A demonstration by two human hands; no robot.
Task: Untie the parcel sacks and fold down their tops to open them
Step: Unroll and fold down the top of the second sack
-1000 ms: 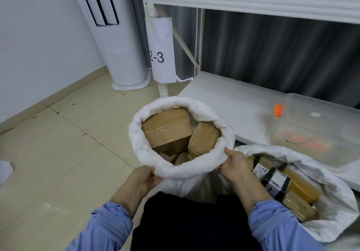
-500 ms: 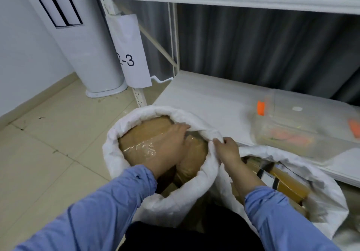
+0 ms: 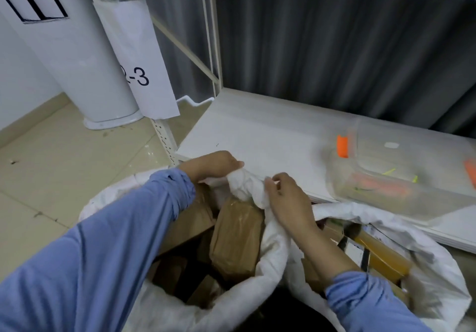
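Sack (image 3: 271, 262) stands at six o'clock, close in front of the person, its mouth wide open and its white top turned outward along the near side. Brown taped parcels (image 3: 237, 241) fill it, and one stands on end near the middle. A second sack (image 3: 438, 280) touches it at four o'clock. It is open too, with yellowish packets showing inside.

Two blue sleeves reach in, the left sleeve (image 3: 103, 254) from seven o'clock and the right sleeve (image 3: 365, 303) from five. Both hands meet at the sack's far rim (image 3: 244, 187), where the cloth is bunched into a crumpled fold. The left hand (image 3: 208, 164) lies over the rim at the fold's eleven o'clock side, fingers curled down round the cloth. The right hand (image 3: 288, 197) is just beside it at two o'clock – thumb and fingertips pinched on the same fold.

Beyond the hands a white shelf board (image 3: 257, 135) runs from twelve toward three o'clock. On it, at two o'clock, sits a clear plastic box (image 3: 401, 171) with an orange clip (image 3: 342, 146).

At ten o'clock a paper label (image 3: 139, 58) marked "-3" hangs on the rack's post (image 3: 162, 135), with a white column unit (image 3: 77, 61) just behind it on the tiled floor (image 3: 64, 164). Farthest back – at one o'clock – hangs a grey curtain (image 3: 334, 48).
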